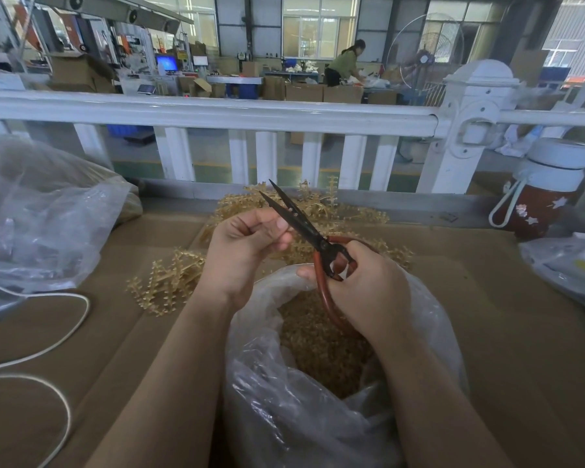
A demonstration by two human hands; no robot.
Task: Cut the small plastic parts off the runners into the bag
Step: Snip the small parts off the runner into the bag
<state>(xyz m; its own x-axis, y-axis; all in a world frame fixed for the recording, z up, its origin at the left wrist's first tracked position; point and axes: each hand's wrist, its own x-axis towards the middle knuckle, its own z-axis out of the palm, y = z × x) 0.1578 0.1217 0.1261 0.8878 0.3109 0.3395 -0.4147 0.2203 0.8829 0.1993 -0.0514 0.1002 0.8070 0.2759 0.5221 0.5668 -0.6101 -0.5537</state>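
My right hand (368, 285) grips the red handles of a pair of scissors (298, 219). Their dark blades are parted and point up and to the left. My left hand (244, 248) is curled just left of the blades, thumb and fingers pinched together; whatever thin piece it holds is too small to make out. Both hands hover over a clear plastic bag (318, 400) whose open mouth shows a heap of small tan cut parts (321, 346). Piles of tan runners lie behind the hands (345, 214) and to the left (163, 285) on the cardboard-covered table (504, 332).
A large clear bag (38, 214) sits at the left, with a white cord (58, 332) looping over the table. A red and white bottle (544, 194) stands at the right beside another plastic bag (568, 265). A white railing (217, 113) runs behind the table.
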